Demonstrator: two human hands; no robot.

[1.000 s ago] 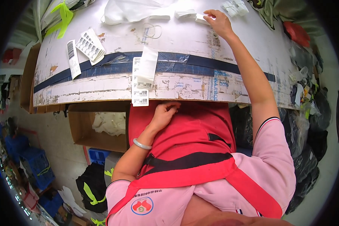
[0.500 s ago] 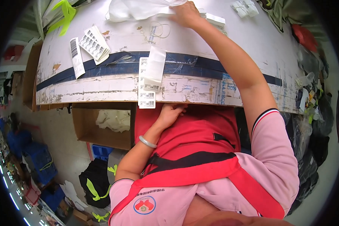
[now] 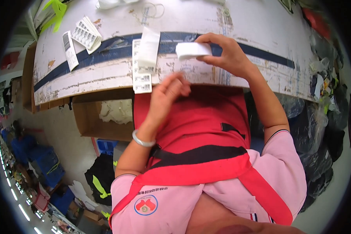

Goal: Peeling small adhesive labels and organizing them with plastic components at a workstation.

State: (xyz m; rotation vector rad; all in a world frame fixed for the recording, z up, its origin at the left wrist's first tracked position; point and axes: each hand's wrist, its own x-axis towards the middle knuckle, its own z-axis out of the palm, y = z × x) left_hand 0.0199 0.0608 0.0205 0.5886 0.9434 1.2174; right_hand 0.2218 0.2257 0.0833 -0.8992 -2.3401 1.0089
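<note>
My right hand (image 3: 227, 52) grips a small stack of white labels (image 3: 192, 50) between thumb and fingers, just above the table (image 3: 261, 43). Nearer the table's front edge, my left hand (image 3: 168, 91) is raised, its fingers bent and smeared by motion, so I cannot tell whether anything is in them. Close by lies a strip of barcode labels (image 3: 143, 88), its lower end at the table's edge. A blank whitish slip (image 3: 149, 50) covers part of that strip.
Fanned label sheets (image 3: 86, 35) and a single barcode strip (image 3: 70, 50) lie on the table's left. A loose rubber band (image 3: 154, 11) and white plastic (image 3: 113, 3) are farther back. Below the edge stands an open cardboard box (image 3: 85, 117); dark plastic bags (image 3: 316, 136) are at right.
My right hand has come back from the far side of the table with the white label stack. My left hand has lifted from below the table edge.
</note>
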